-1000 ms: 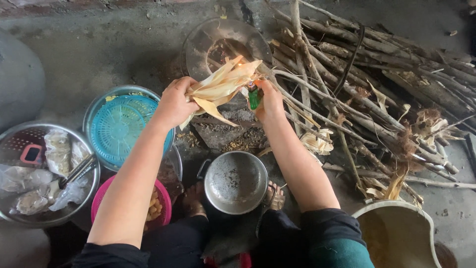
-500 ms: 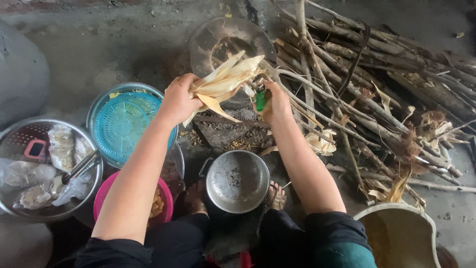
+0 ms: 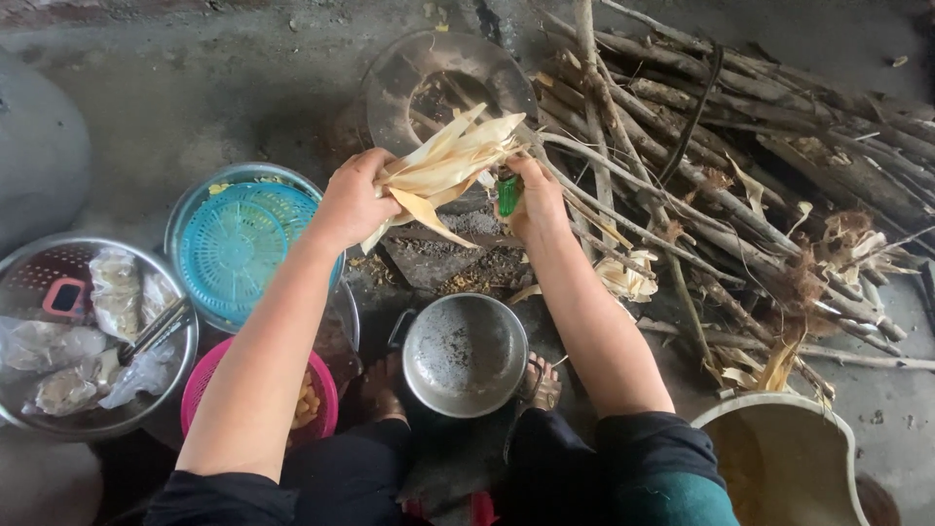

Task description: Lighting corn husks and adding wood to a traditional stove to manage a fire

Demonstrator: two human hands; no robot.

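A teal colander [image 3: 234, 244], a metal pot [image 3: 465, 355], piled sticks [image 3: 740, 127].

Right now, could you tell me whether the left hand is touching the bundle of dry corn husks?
Touching. The head view shows the left hand closed around the lower end of the dry corn husks, with the fingers wrapped over them and no gap.

bare concrete floor [image 3: 195, 88] carries a stick pile [image 3: 740, 146], metal pot [image 3: 465, 356], blue basket [image 3: 239, 244], steel bowl [image 3: 88, 341].
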